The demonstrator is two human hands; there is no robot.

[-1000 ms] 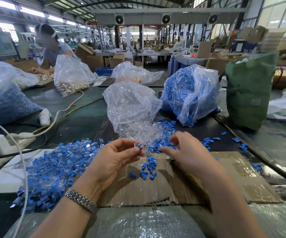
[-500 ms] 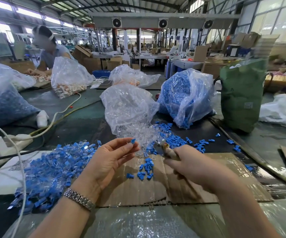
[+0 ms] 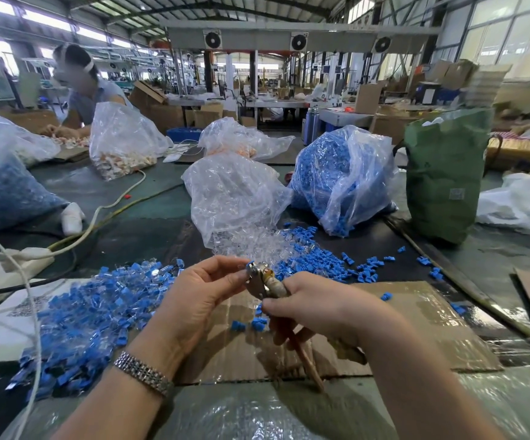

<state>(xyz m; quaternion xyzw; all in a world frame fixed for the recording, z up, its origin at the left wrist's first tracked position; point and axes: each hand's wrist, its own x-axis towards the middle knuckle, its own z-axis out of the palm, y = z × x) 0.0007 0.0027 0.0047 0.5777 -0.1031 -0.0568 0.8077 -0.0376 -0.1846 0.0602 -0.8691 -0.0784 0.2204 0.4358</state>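
**Cap goes to the pliers on a busy worktop**

A worker's left hand (image 3: 200, 300) pinches a small blue cap (image 3: 250, 264) between thumb and fingers (image 3: 225, 274) and holds it at the nose of the pliers (image 3: 262, 282), just above a sheet of card (image 3: 416, 315). The right hand (image 3: 317, 308) is wrapped round the pliers' handles, fingers curled tight about them. The nose is partly hidden by the cap and the fingertips, so whether the jaws already bite cannot be told.

The step in hand looks like crimping the cap. To do it well, the cap likely needs to sit square in the jaws before any squeeze, with the left fingertips drawn back to its far end, clear of the metal. A single firm, even press from the right hand should serve better than several nips; a tilted cap could slip out or crush to one side. Holding both hands low over the card means a dropped piece lands close by rather than among the loose caps (image 3: 317, 260) just beyond.

A pile (image 3: 98, 309) of blue-and-clear pieces lies to the left, near the left wrist, probably the place for the crimped cap. A clear bag (image 3: 235, 198) and a blue bag (image 3: 339, 173) stand farther back on the worktop (image 3: 136, 230), the likely source of the next pieces.
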